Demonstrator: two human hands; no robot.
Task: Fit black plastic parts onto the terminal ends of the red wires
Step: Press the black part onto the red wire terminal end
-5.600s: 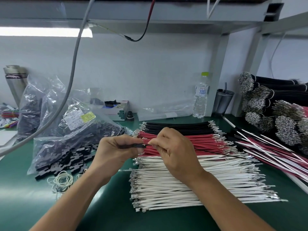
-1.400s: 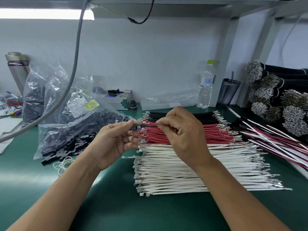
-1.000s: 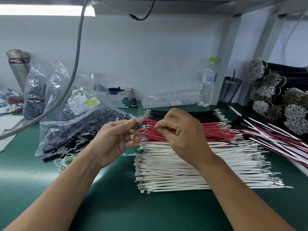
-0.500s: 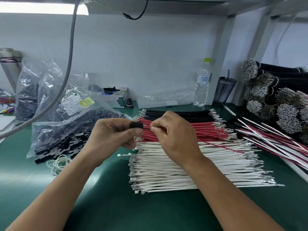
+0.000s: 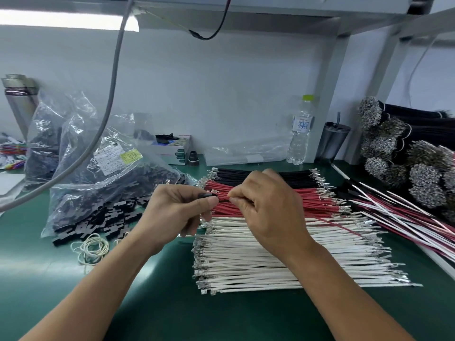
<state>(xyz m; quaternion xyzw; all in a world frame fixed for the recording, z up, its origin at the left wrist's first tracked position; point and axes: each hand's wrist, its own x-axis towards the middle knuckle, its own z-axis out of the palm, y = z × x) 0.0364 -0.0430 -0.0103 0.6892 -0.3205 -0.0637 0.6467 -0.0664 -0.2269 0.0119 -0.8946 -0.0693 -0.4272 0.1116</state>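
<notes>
— While the red wire (image 5: 222, 198) is thin and floppy, where should it be held?
— Close behind its terminal, as the right hand (image 5: 266, 207) pinches it; the left hand (image 5: 177, 207) pinches the light black plastic part (image 5: 208, 194) above the red wires (image 5: 270, 200).

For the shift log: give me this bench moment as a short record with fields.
left hand: left hand pinches a black plastic part
right hand: right hand pinches a red wire near its end
stage: wire end at the part, seating not visible
wire stacks: black wires, red wires, white wires
parts supply: plastic bag on the left
</notes>
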